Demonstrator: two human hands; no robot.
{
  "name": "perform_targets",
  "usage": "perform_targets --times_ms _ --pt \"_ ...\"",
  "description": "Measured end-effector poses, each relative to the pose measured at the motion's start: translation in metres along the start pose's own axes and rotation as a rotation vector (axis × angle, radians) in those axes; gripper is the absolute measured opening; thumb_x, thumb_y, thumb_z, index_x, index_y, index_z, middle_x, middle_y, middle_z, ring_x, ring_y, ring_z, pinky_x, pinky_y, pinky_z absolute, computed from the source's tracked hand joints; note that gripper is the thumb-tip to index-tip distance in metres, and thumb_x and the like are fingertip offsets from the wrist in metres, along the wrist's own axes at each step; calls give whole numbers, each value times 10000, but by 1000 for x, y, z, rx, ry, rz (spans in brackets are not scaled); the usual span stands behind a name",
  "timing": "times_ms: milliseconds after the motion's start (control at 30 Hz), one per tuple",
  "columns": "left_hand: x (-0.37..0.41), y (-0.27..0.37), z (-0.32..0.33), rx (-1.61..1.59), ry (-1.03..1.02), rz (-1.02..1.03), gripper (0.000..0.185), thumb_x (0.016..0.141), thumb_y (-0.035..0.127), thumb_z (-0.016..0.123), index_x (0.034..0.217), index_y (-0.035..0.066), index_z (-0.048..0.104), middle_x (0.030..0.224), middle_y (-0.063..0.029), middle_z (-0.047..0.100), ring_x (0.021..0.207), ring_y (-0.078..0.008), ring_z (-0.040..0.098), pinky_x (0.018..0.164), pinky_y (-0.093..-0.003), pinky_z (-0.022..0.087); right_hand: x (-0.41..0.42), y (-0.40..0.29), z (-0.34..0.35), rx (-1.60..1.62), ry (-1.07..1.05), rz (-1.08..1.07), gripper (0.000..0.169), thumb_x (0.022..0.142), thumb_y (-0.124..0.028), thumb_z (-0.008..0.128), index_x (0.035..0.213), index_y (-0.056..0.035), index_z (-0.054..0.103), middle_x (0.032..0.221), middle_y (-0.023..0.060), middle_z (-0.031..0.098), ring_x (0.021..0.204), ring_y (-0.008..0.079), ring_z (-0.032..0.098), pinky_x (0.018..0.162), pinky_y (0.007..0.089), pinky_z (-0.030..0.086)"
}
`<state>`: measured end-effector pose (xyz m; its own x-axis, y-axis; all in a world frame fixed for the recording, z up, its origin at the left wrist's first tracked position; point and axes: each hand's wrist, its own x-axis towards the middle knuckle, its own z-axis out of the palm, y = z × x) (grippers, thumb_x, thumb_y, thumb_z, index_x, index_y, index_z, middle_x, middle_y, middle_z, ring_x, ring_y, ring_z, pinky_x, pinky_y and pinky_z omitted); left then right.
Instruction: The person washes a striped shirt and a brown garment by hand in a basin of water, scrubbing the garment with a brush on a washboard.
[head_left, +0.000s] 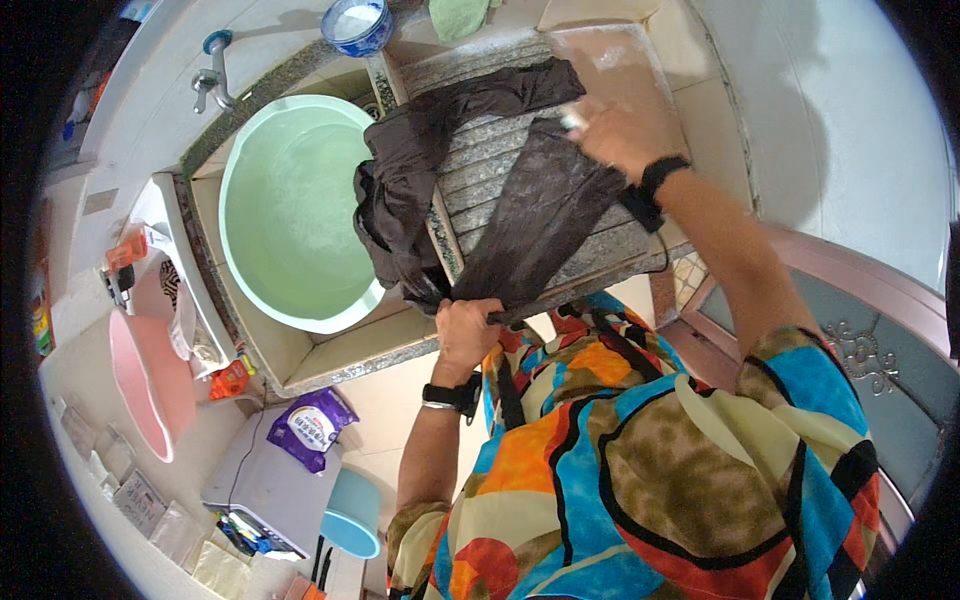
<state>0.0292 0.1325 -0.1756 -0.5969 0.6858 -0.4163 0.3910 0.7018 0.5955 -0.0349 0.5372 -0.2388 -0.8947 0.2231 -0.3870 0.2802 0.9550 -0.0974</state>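
Dark brown trousers (536, 202) lie spread over the ridged stone washboard (487, 161) of a laundry sink, one leg toward the back and the other toward me. The bunched part hangs over the divider against a pale green basin (300, 225) of cloudy water. At the front edge my left hand (469, 326) grips the near end of the cloth. My right hand (619, 139), blurred, is closed around a small white object (574, 120) at the end of the near leg; soap or a brush, I cannot tell which.
Behind the divider stands a blue-and-white bowl (357, 26) of white matter, near a green cloth (459, 16). A metal tap (216, 79) is on the left wall. Left of me are a pink basin (154, 382), a purple packet (311, 429) on a washing machine (259, 480), and a blue bucket (354, 514).
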Motion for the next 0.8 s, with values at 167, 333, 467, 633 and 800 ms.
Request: perform_targets --times_ms 167,333,467,633,800 --pt "-2 -10 6 -45 31 5 231 668 148 808 897 143 783 801 -120 738 761 -339 697 795 -446 511 -103 -150 -23 272 -266 -459 802 916 -535 687 1599 -279 354 1256 242 571 1103 466 635 951 554 530" --pt "-5 -4 5 6 71 26 212 697 137 792 903 187 800 791 -122 743 774 -338 706 830 -428 492 -34 -66 -14 -2 -102 -11 619 947 -539 653 1340 -62 610 1283 257 584 1035 403 671 826 494 564" --pt "-3 -2 4 36 30 -3 172 719 169 793 889 190 793 773 -120 734 757 -333 709 811 -430 494 -40 -39 -42 -29 -109 43 594 980 -505 609 1292 1 629 1259 267 628 1034 396 671 881 496 532" --pt "-2 -11 9 6 27 23 215 711 177 819 925 180 790 777 -109 737 784 -320 716 796 -430 489 -148 -130 -8 138 -51 -456 639 883 -446 732 1462 -237 560 1176 219 616 997 371 658 888 504 567" --pt "-11 -1 7 -111 176 53 239 791 180 796 1026 154 762 809 -122 743 787 -338 706 829 -435 446 -117 -31 -5 116 168 -239 613 905 -386 722 1437 -144 535 1097 231 680 1029 395 688 849 466 570"
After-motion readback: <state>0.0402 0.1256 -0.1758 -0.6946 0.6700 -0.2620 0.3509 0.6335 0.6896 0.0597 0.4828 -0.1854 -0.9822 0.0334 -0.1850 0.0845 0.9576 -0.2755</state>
